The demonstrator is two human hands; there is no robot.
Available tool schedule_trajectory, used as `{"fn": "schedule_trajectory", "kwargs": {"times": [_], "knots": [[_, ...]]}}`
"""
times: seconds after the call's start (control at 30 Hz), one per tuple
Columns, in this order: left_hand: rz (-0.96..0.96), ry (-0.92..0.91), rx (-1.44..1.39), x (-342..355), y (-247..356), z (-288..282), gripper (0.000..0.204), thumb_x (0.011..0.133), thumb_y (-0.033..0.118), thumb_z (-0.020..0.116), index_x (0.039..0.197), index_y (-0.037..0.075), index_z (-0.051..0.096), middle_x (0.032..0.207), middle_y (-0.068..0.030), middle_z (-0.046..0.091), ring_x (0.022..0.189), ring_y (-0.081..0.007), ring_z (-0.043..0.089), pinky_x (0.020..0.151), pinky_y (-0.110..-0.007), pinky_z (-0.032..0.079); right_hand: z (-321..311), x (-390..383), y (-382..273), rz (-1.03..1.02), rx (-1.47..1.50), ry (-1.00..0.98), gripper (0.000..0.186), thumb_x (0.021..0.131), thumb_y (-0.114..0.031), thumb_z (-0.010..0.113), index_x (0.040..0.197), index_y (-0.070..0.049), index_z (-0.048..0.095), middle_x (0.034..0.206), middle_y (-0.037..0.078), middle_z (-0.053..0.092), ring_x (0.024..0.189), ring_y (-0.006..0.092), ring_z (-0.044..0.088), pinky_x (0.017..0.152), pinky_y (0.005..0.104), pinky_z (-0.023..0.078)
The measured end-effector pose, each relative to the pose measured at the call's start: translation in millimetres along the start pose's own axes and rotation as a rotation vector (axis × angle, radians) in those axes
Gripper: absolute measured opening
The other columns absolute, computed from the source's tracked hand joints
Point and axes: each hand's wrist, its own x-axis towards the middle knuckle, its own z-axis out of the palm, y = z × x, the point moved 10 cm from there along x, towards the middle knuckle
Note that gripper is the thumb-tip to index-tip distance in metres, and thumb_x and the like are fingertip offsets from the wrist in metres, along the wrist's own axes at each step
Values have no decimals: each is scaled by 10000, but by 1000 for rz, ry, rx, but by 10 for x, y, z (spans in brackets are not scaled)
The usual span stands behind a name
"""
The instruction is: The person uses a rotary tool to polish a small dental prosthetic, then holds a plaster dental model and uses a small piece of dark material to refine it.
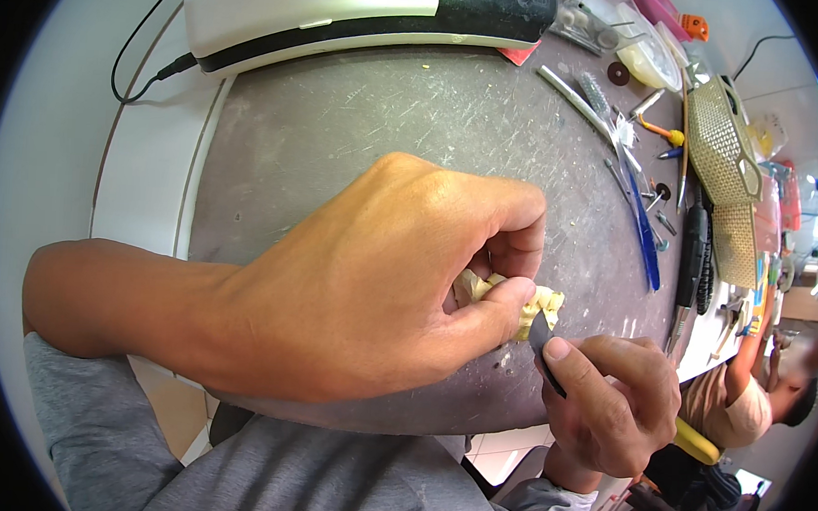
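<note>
My left hand (408,274) is closed around a small yellowish dental model (543,304) with tooth shapes along it, held low over the grey work surface (313,149). Its thumb and curled fingers hide much of the model. My right hand (614,396) pinches a thin dark grey strip (542,336), perhaps a piece of sandpaper or a blade; I cannot tell which. The strip's upper end meets the model's near right side, beside my left thumb. Small crumbs lie on the surface below the model.
A white and black device (347,21) with a cable stands at the back left. On the right lie a blue-handled brush (646,236), a black rotary handpiece (693,252), several small tools and a beige perforated basket (725,133). Other people sit at the far right.
</note>
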Motion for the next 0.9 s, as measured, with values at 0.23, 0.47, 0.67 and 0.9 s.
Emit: {"fn": "schedule_trajectory", "kwargs": {"times": [0.23, 0.47, 0.67, 0.9], "knots": [[-9, -5, -8, -1, -10, 3, 76, 853, 65, 662, 873, 13, 611, 763, -24, 620, 677, -76, 584, 550, -209, 463, -13, 35, -2, 10, 47, -29, 359, 608, -65, 738, 966, -90, 754, 872, 59, 675, 560, 84, 608, 426, 185, 399], [-10, -12, 0, -2, -1, 3, 72, 853, 62, 663, 873, 14, 613, 769, -25, 623, 677, -75, 584, 549, -212, 461, 42, 73, 7, -24, 45, -105, 372, 618, -58, 739, 989, -62, 738, 900, 81, 683, 608, 107, 653, 453, 193, 444], [-20, -10, -7, -4, -14, 8, 77, 850, 60, 669, 874, 13, 613, 767, -26, 624, 675, -72, 581, 551, -212, 460, 55, 87, 26, -47, 55, -138, 347, 649, -68, 750, 994, -45, 728, 916, 104, 692, 617, 118, 664, 457, 204, 469], [-25, -11, -11, -7, -10, 6, 73, 848, 55, 666, 875, 10, 614, 761, -32, 624, 672, -75, 581, 550, -212, 463, 55, 98, 28, -42, 34, -112, 340, 654, -83, 754, 991, -47, 726, 910, 102, 694, 607, 113, 658, 450, 207, 465]]}}
